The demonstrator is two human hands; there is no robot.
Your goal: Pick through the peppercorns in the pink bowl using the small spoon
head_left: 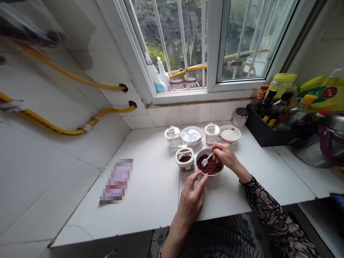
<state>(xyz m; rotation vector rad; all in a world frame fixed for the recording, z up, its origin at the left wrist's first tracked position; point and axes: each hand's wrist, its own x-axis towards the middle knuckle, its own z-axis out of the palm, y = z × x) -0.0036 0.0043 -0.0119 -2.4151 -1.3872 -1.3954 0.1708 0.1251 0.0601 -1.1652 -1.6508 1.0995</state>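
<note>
A small white spoon (205, 162) is pinched in my right hand (225, 155), its scoop resting over dark reddish-brown peppercorn-like grains (213, 168). These grains fill a bowl (210, 176) with a pinkish outer wall. Two stretched fingers of my left hand (192, 197) reach the bowl's near rim; the other fingers are bent and the hand grips nothing. Just left of the bowl stands a lidded seasoning jar (185, 165), its top showing similar dark grains inside.
Behind are a bowl of white powder or crystals (191, 135), a bowl of pale grains (230, 134) and two more clear-lidded jars (172, 136). A black box of bottles (268, 134) and a metal pot (311, 152) stand right. A blurred purple packet (116, 182) lies left.
</note>
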